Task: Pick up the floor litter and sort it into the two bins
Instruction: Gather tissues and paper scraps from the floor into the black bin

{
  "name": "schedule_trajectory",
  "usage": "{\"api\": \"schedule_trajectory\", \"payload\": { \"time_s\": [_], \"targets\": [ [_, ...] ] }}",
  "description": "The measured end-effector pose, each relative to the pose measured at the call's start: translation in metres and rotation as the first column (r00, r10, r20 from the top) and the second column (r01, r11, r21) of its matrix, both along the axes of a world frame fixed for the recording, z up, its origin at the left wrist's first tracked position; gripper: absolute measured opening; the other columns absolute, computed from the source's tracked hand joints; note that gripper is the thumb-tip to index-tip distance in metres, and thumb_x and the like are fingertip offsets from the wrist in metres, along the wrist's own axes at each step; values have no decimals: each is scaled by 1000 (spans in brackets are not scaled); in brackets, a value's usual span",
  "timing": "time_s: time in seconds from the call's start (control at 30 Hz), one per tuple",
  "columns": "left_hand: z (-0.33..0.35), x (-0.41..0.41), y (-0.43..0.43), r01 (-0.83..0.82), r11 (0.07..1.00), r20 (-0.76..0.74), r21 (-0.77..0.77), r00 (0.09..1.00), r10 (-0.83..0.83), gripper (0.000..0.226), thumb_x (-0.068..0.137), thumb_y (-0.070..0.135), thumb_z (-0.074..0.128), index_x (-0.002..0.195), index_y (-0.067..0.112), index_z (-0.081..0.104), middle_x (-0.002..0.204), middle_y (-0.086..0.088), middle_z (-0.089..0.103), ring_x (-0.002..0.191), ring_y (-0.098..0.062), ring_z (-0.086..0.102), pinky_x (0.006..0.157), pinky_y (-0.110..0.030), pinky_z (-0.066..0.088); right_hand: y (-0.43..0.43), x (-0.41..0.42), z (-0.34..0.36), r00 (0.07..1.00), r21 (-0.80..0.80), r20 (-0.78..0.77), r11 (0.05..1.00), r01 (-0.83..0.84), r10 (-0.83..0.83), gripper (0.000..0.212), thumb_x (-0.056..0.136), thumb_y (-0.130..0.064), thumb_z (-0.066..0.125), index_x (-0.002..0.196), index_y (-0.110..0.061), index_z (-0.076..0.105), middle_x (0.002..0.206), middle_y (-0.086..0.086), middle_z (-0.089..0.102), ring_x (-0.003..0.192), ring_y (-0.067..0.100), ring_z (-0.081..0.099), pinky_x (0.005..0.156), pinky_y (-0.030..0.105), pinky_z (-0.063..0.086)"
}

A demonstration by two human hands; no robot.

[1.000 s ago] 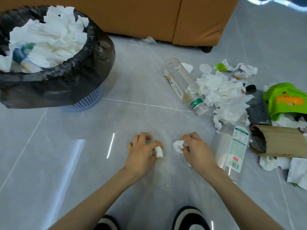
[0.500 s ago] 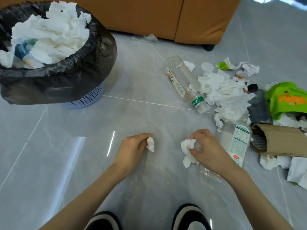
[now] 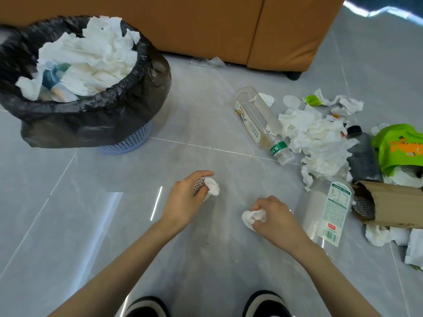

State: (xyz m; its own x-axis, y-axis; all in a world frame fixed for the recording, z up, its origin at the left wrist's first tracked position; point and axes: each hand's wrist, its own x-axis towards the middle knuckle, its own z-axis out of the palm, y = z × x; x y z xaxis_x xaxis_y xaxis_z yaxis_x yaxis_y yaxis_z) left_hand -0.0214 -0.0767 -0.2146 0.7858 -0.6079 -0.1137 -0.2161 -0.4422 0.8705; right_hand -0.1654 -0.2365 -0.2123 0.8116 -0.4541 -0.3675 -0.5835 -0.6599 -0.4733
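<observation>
The person crouches over the grey tiled floor (image 3: 96, 225), both bare arms reaching forward. The left hand (image 3: 185, 197) has its fingers curled round a small white tissue wad (image 3: 211, 189), with a scrap of dark-printed paper (image 3: 198, 185) tucked in the same grip. The right hand (image 3: 277, 218) sits just right of it, fingers bunched and pinching a crumpled white tissue ball (image 3: 253, 218) low over the tile; I cannot tell whether the ball touches the floor.

Toward the far left of the floor stands a pale blue plastic basket lined with a black bag (image 3: 96, 120), heaped with white tissues (image 3: 91, 56).

The rest of the litter lies along the floor's right side. A clear plastic bottle with a green neck band (image 3: 256, 117) lies on its side, touching a heap of white crumpled tissues (image 3: 320, 143). A second clear bottle with a white and green label (image 3: 329, 213) lies just beside the right hand. Beyond it are a dark bottle with a black cap (image 3: 361, 156), a bright green pouch (image 3: 398, 147) and a brown cardboard tube (image 3: 393, 207).

An orange sofa (image 3: 206, 26) backs the far edge. Two black and white shoes (image 3: 146, 307) show at the near edge.
</observation>
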Motion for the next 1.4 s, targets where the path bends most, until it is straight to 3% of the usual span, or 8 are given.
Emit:
{"api": "schedule_trajectory", "payload": {
  "time_s": [0.13, 0.43, 0.7, 0.8, 0.97, 1.1, 1.27, 1.4],
  "targets": [
    [35, 25, 1, -44, 996, 54, -81, 997, 49, 33, 91, 11, 56, 113, 35, 58, 99, 8, 71, 91, -1, 64, 76, -21, 55, -1, 39, 39, 969, 81, 233, 995, 59, -77, 14, 78, -16, 68, 81, -25, 57, 91, -5, 57, 76, 3, 51, 65, 2, 35],
    [152, 100, 28, -112, 964, 322, -242, 928, 189, 27, 92, 16, 56, 117, 27, 57, 98, 22, 62, 92, 16, 56, 74, -2, 43, 32, 179, 153, 814, 171, 581, 976, -136, 11, 9, 78, -17, 68, 80, -20, 60, 81, -7, 58, 71, 4, 49, 56, 12, 34],
    [200, 181, 64, -326, 928, 386, -177, 845, 371, 35, 94, 9, 45, 125, 21, 51, 99, 4, 60, 77, 3, 50, 72, -8, 43, 79, 286, 213, 818, 177, 556, 941, -289, 146, 13, 80, -12, 60, 89, -21, 57, 110, 3, 53, 90, 12, 47, 61, 6, 36],
    [202, 206, 70, -377, 922, 290, -89, 876, 386, 44, 94, 11, 44, 137, 21, 41, 118, -4, 59, 99, -14, 56, 87, -31, 47, 86, 306, 218, 863, 282, 491, 916, -284, 117, 27, 83, -12, 57, 106, -26, 56, 124, 2, 45, 92, 21, 57, 78, 32, 53],
    [211, 216, 72, -300, 952, 288, 65, 919, 270, 67, 91, 4, 52, 148, 19, 22, 152, 2, 28, 140, -14, 27, 108, -24, 25, 72, 300, 223, 895, 305, 426, 910, -282, 134, 47, 85, -9, 57, 127, -27, 50, 131, -3, 42, 105, 17, 52, 84, 29, 45],
    [225, 212, 57, -248, 966, 332, 71, 919, 212, 69, 88, 0, 50, 147, 24, 24, 153, 4, 25, 142, -12, 21, 114, -27, 22, 45, 279, 228, 907, 329, 416, 918, -223, 71, 37, 88, -11, 56, 121, -27, 55, 119, -12, 44, 101, 9, 48, 82, 21, 40],
    [242, 196, 6, -112, 994, 352, 10, 931, 101, 55, 92, 4, 46, 142, 26, 36, 147, 9, 36, 120, -9, 45, 92, -10, 27, -5, 245, 230, 921, 382, 373, 923, -46, -108, 27, 88, -13, 58, 110, -28, 60, 126, -7, 51, 98, 17, 60, 81, 26, 44],
    [242, 179, -45, 12, 999, 344, 32, 939, -22, 51, 93, 6, 45, 139, 25, 40, 145, 6, 41, 122, -19, 49, 98, -26, 40, -50, 206, 225, 913, 377, 331, 921, 102, -237, 26, 87, -12, 60, 107, -28, 61, 124, -3, 55, 102, 18, 59, 85, 28, 45]
  ]
}}
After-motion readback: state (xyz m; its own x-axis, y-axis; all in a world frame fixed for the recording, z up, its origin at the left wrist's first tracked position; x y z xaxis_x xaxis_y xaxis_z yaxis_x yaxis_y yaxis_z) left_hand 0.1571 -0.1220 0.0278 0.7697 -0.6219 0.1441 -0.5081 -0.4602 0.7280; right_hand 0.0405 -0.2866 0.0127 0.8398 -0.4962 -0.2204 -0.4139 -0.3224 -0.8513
